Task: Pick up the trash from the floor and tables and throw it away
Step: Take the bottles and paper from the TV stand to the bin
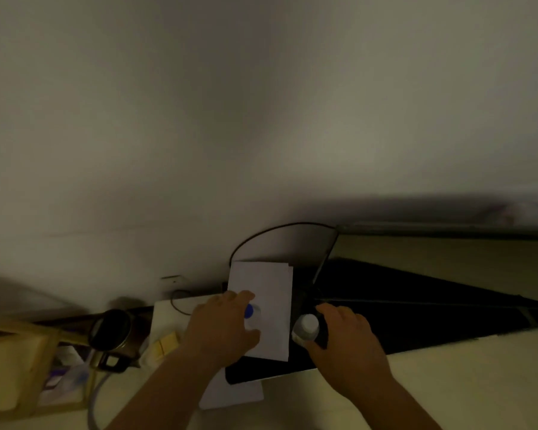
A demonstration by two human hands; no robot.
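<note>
The scene is dim and blurred. My left hand [222,327] is closed around a clear plastic bottle with a blue cap [249,311], in front of a white sheet of paper [269,293]. My right hand [343,333] grips a second clear bottle with a white cap [308,325], just right of the paper. Both bottles are mostly hidden by my fingers. They are over a dark surface [401,305] on a pale table [479,383].
A dark metal mug [111,332] stands at the left beside a wooden tray [22,361] holding papers. A yellow object [165,344] lies on a white board. A black cable [277,231] loops against the wall behind. Another white sheet [233,395] pokes out below.
</note>
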